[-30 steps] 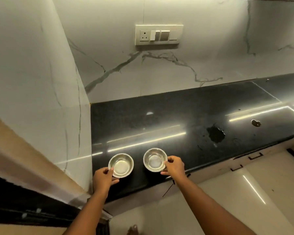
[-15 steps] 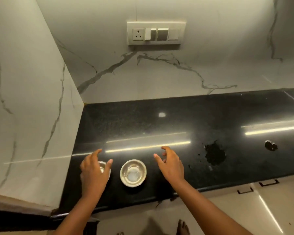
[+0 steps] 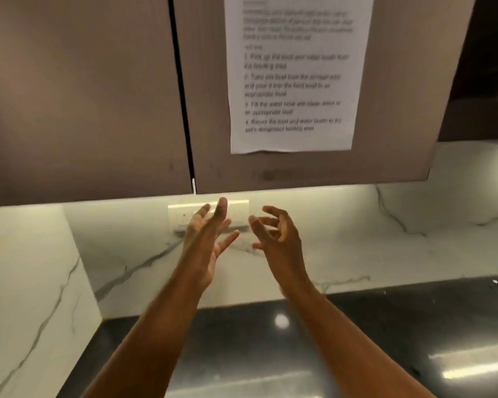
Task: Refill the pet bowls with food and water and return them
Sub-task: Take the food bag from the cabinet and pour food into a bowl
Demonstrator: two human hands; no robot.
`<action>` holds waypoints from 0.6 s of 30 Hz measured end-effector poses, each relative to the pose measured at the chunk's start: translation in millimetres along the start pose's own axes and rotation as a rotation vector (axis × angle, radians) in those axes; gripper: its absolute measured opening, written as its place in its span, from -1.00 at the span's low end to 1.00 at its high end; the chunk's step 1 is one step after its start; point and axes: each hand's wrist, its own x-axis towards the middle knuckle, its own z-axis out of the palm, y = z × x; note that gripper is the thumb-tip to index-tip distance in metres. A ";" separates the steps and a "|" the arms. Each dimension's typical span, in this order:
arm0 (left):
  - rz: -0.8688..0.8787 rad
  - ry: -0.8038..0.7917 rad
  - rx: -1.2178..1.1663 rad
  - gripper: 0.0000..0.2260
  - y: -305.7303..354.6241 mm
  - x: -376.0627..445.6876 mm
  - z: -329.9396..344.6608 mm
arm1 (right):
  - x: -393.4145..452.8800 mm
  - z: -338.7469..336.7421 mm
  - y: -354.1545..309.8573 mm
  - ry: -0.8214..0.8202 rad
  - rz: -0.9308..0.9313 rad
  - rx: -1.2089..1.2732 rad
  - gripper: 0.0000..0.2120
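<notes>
My left hand [image 3: 206, 242] and my right hand [image 3: 276, 237] are both raised in front of the marble backsplash, close together, palms facing each other. Each has its fingers spread and holds nothing. They hover just below the wall cabinets, in front of the white switch plate [image 3: 236, 209]. The two steel pet bowls are out of sight, below the frame. Only the back part of the black countertop [image 3: 357, 326] shows under my forearms.
Two brown wall cabinet doors [image 3: 84, 96] hang above, split by a dark vertical gap. A printed paper sheet [image 3: 293, 76] is stuck on the right door. A marble side wall [image 3: 26, 282] closes the left.
Both hands let go of the two bowls on the counter and rose to the height of the switch plate. The view tilted up, so the bowls left the frame and the cabinets came in.
</notes>
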 end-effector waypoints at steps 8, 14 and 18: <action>-0.053 0.017 -0.491 -0.79 39.9 18.8 42.7 | 47.7 -14.2 -72.7 -0.211 0.458 0.999 -0.96; 0.089 0.170 -0.388 -0.61 37.5 -27.4 49.3 | 16.6 -22.5 -80.5 -0.190 0.506 1.022 -0.86; 0.248 0.219 -0.111 -0.60 40.0 -82.6 49.7 | -23.5 -36.5 -95.9 -0.134 0.493 0.993 -0.87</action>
